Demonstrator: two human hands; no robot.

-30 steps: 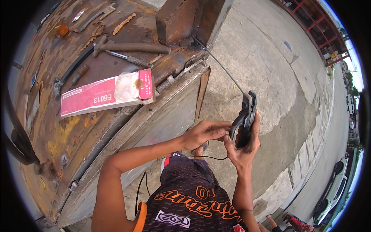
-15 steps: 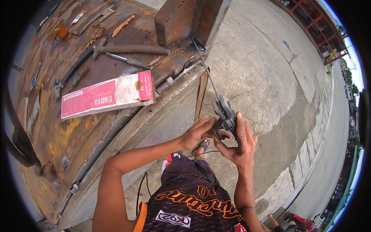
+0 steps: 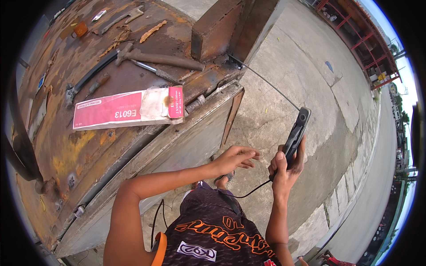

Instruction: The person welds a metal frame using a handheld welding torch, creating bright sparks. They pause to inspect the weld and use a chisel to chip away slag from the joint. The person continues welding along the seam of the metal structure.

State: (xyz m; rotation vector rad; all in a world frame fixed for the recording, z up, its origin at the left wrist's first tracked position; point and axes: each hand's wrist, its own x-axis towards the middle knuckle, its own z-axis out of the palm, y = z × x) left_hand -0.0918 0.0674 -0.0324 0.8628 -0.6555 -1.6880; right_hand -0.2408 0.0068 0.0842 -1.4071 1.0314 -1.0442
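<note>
My right hand [image 3: 286,168] is wrapped round a black electrode holder [image 3: 296,128], with a cable trailing from its lower end. A thin welding rod [image 3: 266,80] runs from the holder's top to the foot of an upright steel bracket [image 3: 211,37] on the rusty table's edge. My left hand [image 3: 235,159] hovers left of the holder, fingers loosely apart and holding nothing. Left of both hands, a pink and white box [image 3: 113,113] lies on the rusty steel table [image 3: 75,150]. Above the box are a wooden-handled hammer [image 3: 164,60] and a metal tool [image 3: 155,71] with a shiny shaft.
Black hoses [image 3: 24,155] and small scrap pieces are on the table. Concrete ground [image 3: 310,66] spreads to the right, bordered by a road [image 3: 377,177] with vehicles. A red-framed structure [image 3: 364,53] stands at upper right. People [image 3: 333,259] show at lower right.
Half a second ago both hands were on the holder. My left hand has let go, and my right hand has moved the holder rightward and turned it.
</note>
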